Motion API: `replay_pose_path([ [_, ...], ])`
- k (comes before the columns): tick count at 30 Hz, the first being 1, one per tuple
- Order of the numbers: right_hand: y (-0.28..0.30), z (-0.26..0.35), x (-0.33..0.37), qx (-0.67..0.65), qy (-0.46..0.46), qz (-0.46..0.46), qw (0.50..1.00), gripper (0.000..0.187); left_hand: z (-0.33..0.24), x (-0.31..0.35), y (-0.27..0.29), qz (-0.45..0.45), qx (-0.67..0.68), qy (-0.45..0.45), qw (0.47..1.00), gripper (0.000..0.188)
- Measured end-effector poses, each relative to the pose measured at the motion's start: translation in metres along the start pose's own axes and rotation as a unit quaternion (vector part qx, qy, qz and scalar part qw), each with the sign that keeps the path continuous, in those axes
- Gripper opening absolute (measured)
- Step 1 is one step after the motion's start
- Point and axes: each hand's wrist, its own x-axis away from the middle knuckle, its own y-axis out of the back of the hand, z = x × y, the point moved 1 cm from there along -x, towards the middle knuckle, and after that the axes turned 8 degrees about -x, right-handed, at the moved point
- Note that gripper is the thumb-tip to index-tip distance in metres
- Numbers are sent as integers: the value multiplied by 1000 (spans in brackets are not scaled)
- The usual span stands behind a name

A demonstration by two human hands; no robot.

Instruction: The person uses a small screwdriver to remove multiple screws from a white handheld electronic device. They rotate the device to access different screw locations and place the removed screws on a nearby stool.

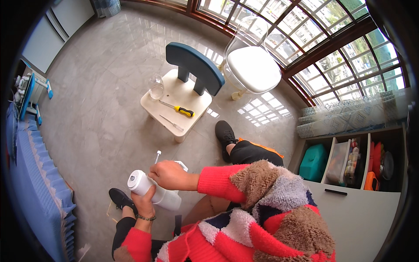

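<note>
A white cylindrical appliance (165, 197) with a rounded end lies tilted across my lap area. My left hand (144, 201) is wrapped around it near that end. Against its upper side rests my right hand (168, 174), fingers closed; what they hold is hidden. Just beyond that fist a thin white rod with a wider tip (158, 155) sticks up, and a curved white piece (181, 166) shows behind the wrist. On a small cream chair (150, 107) ahead lie a yellow-and-black screwdriver (184, 111), a slim clear-handled screwdriver (176, 126), a tiny dark piece (167, 95) and a clear glass (156, 91).
A transparent chair with a white seat (254, 70) stands by the barred window. At my right is an open drawer (329, 185) with a teal box (314, 162) and other items in its compartments. A blue ruffled cover (39, 183) runs along the left.
</note>
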Motion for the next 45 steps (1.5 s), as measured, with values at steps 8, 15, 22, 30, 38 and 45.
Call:
replay_pose_path([
  [8, 2, 4, -4, -74, -145, 46, 986, 28, -4, -6, -4, -10, -55, -28, 998, 43],
  [15, 8, 15, 2, 197, 45, 53, 978, 17, -7, -2, -9, 21, 53, 62, 996, 43],
  [22, 27, 26, 4, 201, 65, 41, 977, 19, -1, -9, 4, 30, 198, 163, 966, 53],
  [30, 24, 25, 13, 205, 59, 61, 975, 10, 9, 0, 13, 43, 242, 204, 947, 59],
  [38, 22, 25, 19, 156, 31, 94, 983, 11, 15, 9, 14, 16, 283, 203, 937, 58],
  [45, 15, 25, 22, 139, 37, 79, 986, 10, 11, 24, 12, 54, 244, 207, 946, 56],
])
